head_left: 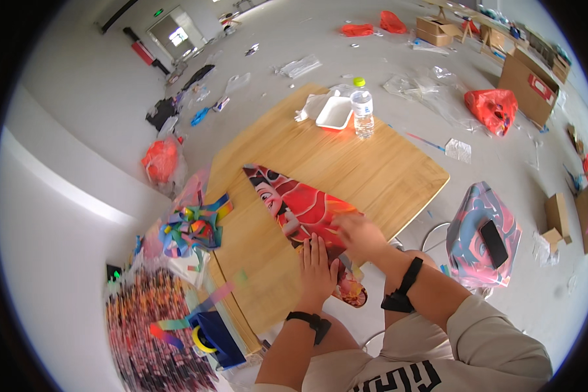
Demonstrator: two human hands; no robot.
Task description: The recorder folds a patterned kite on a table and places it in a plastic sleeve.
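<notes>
A red cartoon-printed sheet [304,204], shaped like a long pointed triangle, lies across the wooden table [372,166]. Its narrow tip points to the far left, and its near end hangs past the table's edge toward my lap. My left hand [318,268] rests flat on the sheet's near part with the fingers stretched out. Just to its right, my right hand [359,236] is over the sheet's right edge. Motion smears its fingers, so whether they grip the sheet cannot be made out. Both wrists wear black bands.
A white tray [335,112] and a water bottle [363,114] stand at the table's far end. Rainbow ribbons [196,228] hang at the left edge, above a blue tape dispenser [219,340] and stacked printed sheets [153,326]. A phone [493,244] lies on a printed piece at right.
</notes>
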